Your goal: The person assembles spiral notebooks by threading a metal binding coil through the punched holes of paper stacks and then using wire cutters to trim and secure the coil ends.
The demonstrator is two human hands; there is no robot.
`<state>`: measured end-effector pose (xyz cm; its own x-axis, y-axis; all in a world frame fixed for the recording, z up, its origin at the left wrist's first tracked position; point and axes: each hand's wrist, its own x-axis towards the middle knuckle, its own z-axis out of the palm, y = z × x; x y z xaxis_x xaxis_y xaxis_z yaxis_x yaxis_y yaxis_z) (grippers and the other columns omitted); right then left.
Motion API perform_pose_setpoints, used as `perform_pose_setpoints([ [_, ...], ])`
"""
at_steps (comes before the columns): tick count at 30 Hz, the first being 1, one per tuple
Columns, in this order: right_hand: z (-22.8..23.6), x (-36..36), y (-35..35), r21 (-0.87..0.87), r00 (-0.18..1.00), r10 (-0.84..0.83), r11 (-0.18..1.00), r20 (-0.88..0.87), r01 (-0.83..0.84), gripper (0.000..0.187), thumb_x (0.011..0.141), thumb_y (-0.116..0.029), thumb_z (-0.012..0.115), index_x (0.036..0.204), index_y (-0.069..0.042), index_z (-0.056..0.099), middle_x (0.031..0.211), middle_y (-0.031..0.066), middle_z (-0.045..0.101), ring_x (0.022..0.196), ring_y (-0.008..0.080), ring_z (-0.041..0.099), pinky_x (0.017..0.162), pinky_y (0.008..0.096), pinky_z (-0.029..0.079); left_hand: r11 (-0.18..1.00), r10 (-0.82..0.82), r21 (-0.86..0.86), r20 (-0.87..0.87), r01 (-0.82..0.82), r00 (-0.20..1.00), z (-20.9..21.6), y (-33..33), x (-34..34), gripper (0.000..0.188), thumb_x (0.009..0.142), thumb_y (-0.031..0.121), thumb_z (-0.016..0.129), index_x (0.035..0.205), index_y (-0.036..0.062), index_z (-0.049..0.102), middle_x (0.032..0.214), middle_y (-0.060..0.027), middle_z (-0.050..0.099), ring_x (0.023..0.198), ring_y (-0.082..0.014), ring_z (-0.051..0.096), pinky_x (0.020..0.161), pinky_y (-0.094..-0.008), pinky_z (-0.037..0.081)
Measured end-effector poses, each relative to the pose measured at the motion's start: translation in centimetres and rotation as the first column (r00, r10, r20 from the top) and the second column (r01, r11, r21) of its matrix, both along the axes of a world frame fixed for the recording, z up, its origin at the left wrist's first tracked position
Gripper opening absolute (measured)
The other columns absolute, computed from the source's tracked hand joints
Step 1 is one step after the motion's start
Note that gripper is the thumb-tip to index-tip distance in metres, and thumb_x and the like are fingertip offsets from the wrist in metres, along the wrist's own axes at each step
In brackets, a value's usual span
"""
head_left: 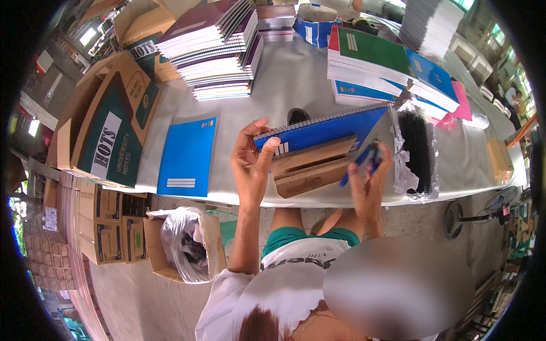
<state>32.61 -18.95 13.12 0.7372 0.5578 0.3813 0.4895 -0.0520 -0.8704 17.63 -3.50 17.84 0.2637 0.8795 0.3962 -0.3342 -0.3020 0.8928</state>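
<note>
My left hand (251, 165) grips the left end of a blue spiral notebook (335, 126), thumb on its cover and fingers behind. The notebook stands tilted, its coil edge up, against a slotted wooden block (313, 167) at the table's near edge. My right hand (371, 179) is closed round a small blue-handled tool (372, 159) that looks like pliers; its jaws are partly hidden. That hand is beside the block's right end. Just right of it lies a bundle of black binding coils (416, 148) in torn white wrapping.
Another blue notebook (187, 156) lies flat at left, next to a green-and-brown carton (114, 125). Notebook stacks stand behind: purple-covered (216, 57) and green-and-blue (375, 59). A round dark object (297, 116) sits behind my notebook. Below are a plastic-lined box (187, 244) and a fan (453, 220).
</note>
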Motion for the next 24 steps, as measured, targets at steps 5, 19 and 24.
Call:
perform_pose_setpoints([
  [5,4.1,-5.8,2.2,-0.047,0.924,0.363,0.932,0.117,-0.36,0.066,0.079,-0.024,0.071,0.132,-0.004,0.037,0.122,0.0189,0.05,0.105,0.0322,0.057,0.085,0.0402,0.05,0.994,-0.11,-0.025,-0.066,0.109,0.992,-0.9,0.7,-1.1,0.027,0.092,0.017,0.067,0.111,-0.0022,0.064,0.101,-0.0067,0.066,0.088,-0.0079,0.057,0.076,-0.0211,0.045],
  [19,4.3,-8.0,5.9,-0.059,0.852,0.407,0.91,0.331,-0.411,0.052,0.084,-0.027,0.066,0.126,-0.005,0.045,0.105,0.017,0.059,0.083,0.031,0.064,0.067,0.0399,0.053,0.981,-0.158,0.102,-0.051,0.163,0.986,-1.5,0.5,-1.9,0.021,0.096,0.002,0.052,0.114,-0.0047,0.062,0.113,-0.0104,0.066,0.1,-0.0133,0.061,0.089,-0.0266,0.048],
  [24,4.1,-8.3,5.5,0.012,0.859,0.503,0.862,0.098,-0.506,0.043,0.088,-0.018,0.061,0.125,-0.005,0.044,0.105,0.0133,0.057,0.08,0.0275,0.061,0.067,0.0388,0.051,0.992,-0.053,0.106,-0.158,0.07,0.986,-1.6,0.4,-1.5,0.02,0.094,0.0,0.052,0.11,-0.002,0.065,0.105,-0.01,0.069,0.095,-0.0119,0.062,0.084,-0.0263,0.05],
])
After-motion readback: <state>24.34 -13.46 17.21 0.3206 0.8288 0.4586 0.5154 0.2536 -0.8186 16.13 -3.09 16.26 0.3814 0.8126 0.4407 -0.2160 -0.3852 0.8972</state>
